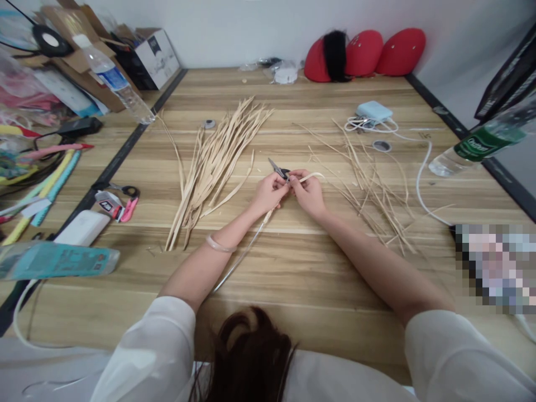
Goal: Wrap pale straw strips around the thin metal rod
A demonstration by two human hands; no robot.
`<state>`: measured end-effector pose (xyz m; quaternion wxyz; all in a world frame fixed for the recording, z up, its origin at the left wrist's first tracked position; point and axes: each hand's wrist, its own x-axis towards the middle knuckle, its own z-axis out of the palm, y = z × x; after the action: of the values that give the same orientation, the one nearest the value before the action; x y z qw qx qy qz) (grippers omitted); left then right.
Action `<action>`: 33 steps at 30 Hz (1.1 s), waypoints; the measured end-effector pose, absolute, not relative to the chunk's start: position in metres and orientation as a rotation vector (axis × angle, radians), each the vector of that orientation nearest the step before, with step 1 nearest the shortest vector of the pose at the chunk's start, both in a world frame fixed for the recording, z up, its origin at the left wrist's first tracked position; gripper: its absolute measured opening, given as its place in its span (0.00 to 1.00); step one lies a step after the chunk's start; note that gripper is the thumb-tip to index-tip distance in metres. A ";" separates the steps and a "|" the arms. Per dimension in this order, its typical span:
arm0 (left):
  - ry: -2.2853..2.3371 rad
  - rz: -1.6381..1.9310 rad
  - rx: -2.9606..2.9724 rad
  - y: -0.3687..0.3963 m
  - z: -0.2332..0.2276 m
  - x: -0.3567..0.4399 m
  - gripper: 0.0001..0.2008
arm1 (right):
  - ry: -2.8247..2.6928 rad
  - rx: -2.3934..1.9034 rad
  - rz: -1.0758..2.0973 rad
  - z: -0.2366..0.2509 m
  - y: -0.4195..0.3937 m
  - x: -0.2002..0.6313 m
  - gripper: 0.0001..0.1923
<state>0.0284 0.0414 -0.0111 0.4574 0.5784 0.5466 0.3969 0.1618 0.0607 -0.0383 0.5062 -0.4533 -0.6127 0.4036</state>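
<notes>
My left hand [270, 195] is closed around a thin, pale wire [243, 254], which slants down toward my left forearm. Straw-coloured material covers the wire's upper end, just below my fingers. Fingertips touching the left ones, my right hand [309, 195] pinches a flat straw strip [314, 175] whose end curls out to the right. Small dark-handled scissors [274, 166] show just beyond my fingertips, blades pointing up-left; whether a hand holds them I cannot tell. A bundle of dried straw strips [221, 162] lies left of my hands, and thinner loose strands [371, 190] lie to the right.
Red caps [364, 53] sit at the back. On the right are a light-blue charger [374, 111] with a white cable and a green-labelled bottle [473, 145]. More scissors [129, 191], a white power bank [86, 228], a teal bottle [62, 260] and a clear bottle [115, 79] are leftward.
</notes>
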 end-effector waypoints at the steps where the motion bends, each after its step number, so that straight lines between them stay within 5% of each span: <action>1: 1.350 0.977 1.419 0.041 -0.010 0.029 0.09 | -1.477 -1.091 0.974 -0.037 0.060 0.162 0.13; 11: 1.346 0.999 1.417 0.041 -0.011 0.028 0.07 | -1.457 -1.095 0.897 -0.036 0.061 0.163 0.12; 19: 1.335 1.008 1.405 0.044 -0.014 0.026 0.07 | -1.342 -1.075 0.997 -0.041 0.063 0.160 0.18; 27: 1.348 1.002 1.406 0.043 -0.014 0.026 0.07 | -1.333 -1.135 0.775 -0.043 0.065 0.166 0.26; 33: 1.343 1.004 1.402 0.044 -0.016 0.026 0.08 | -1.267 -1.133 0.797 -0.039 0.066 0.166 0.22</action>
<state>0.0263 0.0441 -0.0159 0.4602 0.5694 0.5456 0.4077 0.1661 0.0664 -0.0393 0.5908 -0.4870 -0.5445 0.3425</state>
